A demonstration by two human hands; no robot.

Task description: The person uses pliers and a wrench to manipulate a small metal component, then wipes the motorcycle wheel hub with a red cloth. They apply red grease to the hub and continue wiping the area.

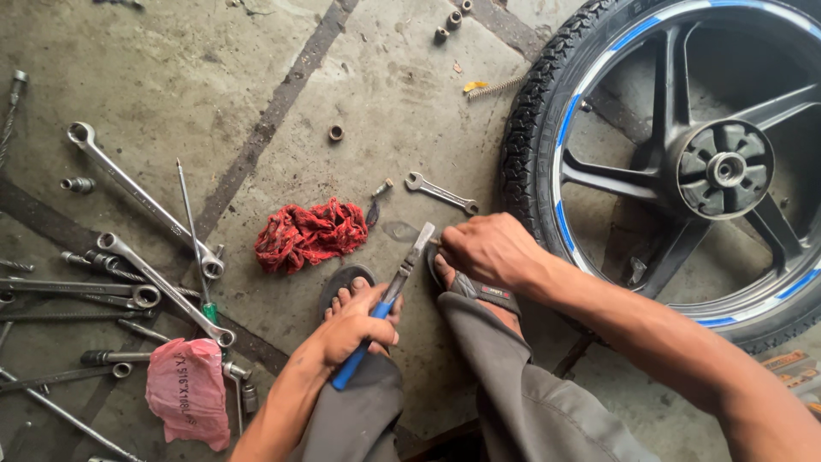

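**Pliers and a Small Part, Held Near the Middle of the Frame**

While the person squats on the concrete floor (171,77), the left hand (355,329) is wrapped tight around the blue handle of the pliers (393,291). The pliers slant from lower left up to upper right, and their metal tip points at the right hand (487,248). The right-hand fingers are pinched together on something tiny at that tip; I cannot tell what it is. So the right hand is right at the tip. A red rag (310,233) lies just left of the tip. Wrenches (137,201) lie at the left. A wheel (676,162) fills the upper right.
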